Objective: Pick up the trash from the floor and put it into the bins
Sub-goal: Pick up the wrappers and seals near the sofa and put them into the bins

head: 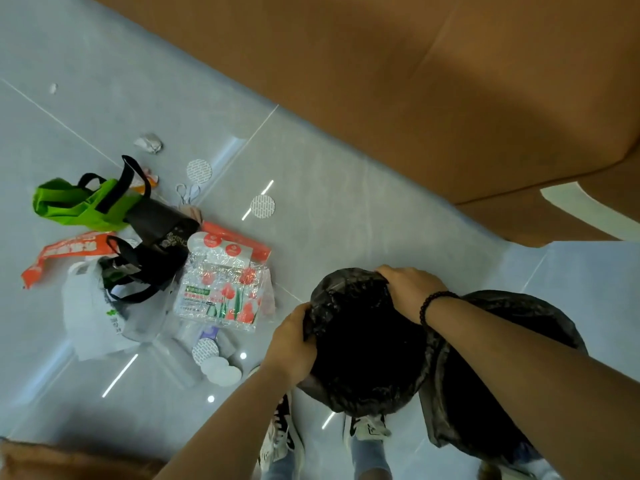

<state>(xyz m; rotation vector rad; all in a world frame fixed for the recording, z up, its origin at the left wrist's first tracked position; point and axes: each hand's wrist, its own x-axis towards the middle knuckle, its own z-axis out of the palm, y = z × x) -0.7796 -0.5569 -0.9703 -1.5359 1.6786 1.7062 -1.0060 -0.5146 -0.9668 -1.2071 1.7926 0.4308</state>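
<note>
Black liner (363,341) gripped at its rim by left hand (294,341) and right hand (408,292); bags (114,271), wrappers (221,289) and paper (149,143) still litter the floor (346,202).

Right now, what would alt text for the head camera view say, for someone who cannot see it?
Both hands, left hand and right hand, grip the rim of a black bin bag, holding it open above a grey tiled floor. Beside it lies a trash pile of bags and wrappers.

Glossy grey tiled floor (346,209) beside brown sofa (415,81).
</note>
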